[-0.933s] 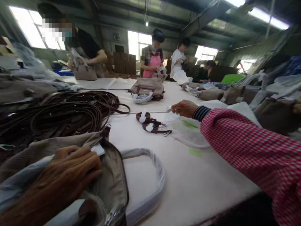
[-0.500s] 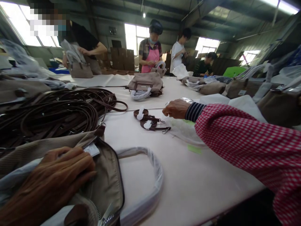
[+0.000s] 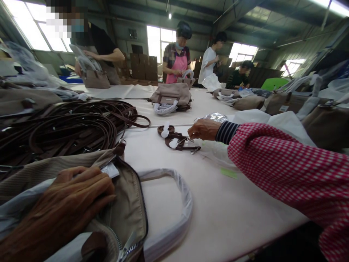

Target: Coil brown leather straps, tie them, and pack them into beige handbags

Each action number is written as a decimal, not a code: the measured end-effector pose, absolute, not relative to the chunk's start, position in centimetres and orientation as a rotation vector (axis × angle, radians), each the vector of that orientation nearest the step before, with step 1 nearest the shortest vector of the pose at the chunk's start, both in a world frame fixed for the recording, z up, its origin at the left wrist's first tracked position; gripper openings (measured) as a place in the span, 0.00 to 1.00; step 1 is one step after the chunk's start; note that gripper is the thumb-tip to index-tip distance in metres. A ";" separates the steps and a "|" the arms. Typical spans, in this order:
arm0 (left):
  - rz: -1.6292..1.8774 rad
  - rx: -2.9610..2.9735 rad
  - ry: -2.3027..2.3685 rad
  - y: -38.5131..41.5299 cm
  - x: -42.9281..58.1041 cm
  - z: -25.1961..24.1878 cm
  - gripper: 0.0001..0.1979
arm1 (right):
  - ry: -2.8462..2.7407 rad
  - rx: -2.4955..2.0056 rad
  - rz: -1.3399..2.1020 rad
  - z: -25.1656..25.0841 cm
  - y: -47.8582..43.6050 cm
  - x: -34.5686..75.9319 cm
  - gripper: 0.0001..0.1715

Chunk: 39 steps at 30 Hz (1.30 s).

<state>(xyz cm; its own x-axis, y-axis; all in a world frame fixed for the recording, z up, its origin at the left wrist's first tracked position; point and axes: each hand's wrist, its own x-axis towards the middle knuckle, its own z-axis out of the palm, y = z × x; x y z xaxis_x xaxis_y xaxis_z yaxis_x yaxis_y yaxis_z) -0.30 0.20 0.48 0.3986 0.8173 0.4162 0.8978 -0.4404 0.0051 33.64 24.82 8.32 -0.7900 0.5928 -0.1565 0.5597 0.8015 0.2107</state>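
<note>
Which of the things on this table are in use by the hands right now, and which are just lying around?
In use:
left hand flat on the open beige bag
right hand at the coiled brown strap

Lying about:
strap pile
finished bag
green sticker

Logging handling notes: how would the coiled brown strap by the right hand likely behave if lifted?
The coiled strap probably goes floppy and unwinds, since only small white wraps bind it. It looks light, thin and narrow. Its metal clip, near the right hand, may dangle.
</note>
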 end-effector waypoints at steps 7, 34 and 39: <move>-0.498 -2.435 -1.499 0.2 -0.4 0.3 0.17 | 2.744 1.111 -0.021 8.4 25.7 33.4 0.19; -0.326 -2.420 -1.608 0.2 0.5 1.1 0.08 | 2.584 1.148 -0.899 7.2 17.9 26.2 0.08; -0.358 -2.457 -1.554 0.1 0.5 1.2 0.08 | 2.631 0.976 -0.624 6.8 17.7 28.5 0.04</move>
<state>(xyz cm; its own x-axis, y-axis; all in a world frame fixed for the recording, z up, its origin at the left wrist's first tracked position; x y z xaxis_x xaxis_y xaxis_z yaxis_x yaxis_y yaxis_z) 0.48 0.14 1.24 0.4140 0.8542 0.3146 0.9058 -0.4210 -0.0488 28.48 17.73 6.76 -0.7382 0.5535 -0.3857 0.6677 0.6809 -0.3009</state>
